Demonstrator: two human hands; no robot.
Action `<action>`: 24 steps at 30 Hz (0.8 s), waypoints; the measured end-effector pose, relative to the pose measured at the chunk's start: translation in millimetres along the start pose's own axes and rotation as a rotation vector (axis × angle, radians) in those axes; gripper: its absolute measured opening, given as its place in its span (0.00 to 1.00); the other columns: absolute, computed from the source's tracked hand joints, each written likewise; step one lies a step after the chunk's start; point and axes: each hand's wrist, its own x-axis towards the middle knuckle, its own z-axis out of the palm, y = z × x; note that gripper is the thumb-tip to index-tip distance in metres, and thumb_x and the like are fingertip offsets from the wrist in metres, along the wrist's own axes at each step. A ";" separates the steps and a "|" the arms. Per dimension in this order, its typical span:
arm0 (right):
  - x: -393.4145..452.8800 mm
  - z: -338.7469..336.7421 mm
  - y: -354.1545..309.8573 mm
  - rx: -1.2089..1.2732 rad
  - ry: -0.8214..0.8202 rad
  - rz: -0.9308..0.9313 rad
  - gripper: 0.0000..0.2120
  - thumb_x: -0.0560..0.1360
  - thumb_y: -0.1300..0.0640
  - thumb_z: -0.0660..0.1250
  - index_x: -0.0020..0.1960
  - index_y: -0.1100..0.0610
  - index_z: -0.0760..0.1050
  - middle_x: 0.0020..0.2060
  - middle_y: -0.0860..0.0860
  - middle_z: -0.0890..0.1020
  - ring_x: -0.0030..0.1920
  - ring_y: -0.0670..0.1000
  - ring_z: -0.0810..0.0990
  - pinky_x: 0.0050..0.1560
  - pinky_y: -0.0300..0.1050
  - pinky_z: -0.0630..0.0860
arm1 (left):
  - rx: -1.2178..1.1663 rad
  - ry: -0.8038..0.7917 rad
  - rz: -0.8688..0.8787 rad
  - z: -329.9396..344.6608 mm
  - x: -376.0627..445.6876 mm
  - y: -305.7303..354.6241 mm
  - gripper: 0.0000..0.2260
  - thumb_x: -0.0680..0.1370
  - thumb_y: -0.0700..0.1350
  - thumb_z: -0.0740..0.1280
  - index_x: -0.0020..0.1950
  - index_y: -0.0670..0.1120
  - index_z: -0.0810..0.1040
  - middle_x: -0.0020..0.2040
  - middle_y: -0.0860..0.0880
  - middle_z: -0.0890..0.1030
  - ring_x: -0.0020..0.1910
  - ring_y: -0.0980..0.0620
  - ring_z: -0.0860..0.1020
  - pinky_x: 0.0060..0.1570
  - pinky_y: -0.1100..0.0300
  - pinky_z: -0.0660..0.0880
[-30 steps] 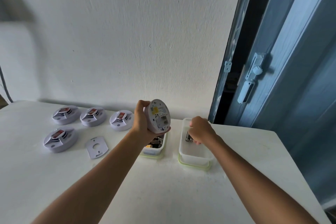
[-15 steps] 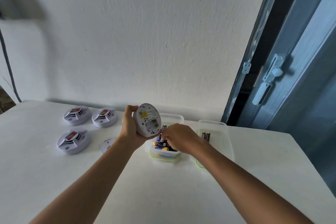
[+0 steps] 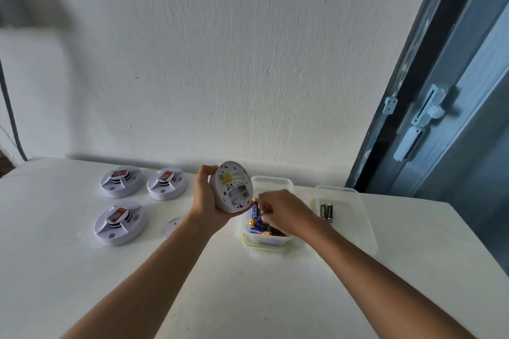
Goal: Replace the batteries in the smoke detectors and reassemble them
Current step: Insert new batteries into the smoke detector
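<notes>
Soft, cool daylight; wide-angle view with some blur.
Light fell evenly on the wall [image 3: 220, 63] and table [image 3: 248, 297], casting faint shadows under the arms. A blurred grey shape [image 3: 24, 3] smeared the upper left; the door frame [image 3: 407, 69] leaned with edge distortion.

Blue-gold batteries [image 3: 256, 212]; white detector [image 3: 234, 187], yellow sticker [image 3: 226, 178].

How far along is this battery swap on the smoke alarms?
Early on. Two black batteries lie in the right-hand tub, seemingly removed. The left hand holds one detector, its back open, while the right hand pinches a blue battery over the battery tub. Three detectors wait on the table.
</notes>
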 end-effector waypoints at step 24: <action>-5.6 34.5 -32.2 0.637 0.731 -0.125 0.16 0.75 0.62 0.60 0.59 0.63 0.80 0.57 0.48 0.74 0.54 0.33 0.75 0.52 0.28 0.75 | -0.129 -0.083 -0.020 10.2 -2.4 4.0 0.22 0.74 0.56 0.57 0.59 0.44 0.78 0.56 0.38 0.77 0.54 0.39 0.75 0.54 0.44 0.73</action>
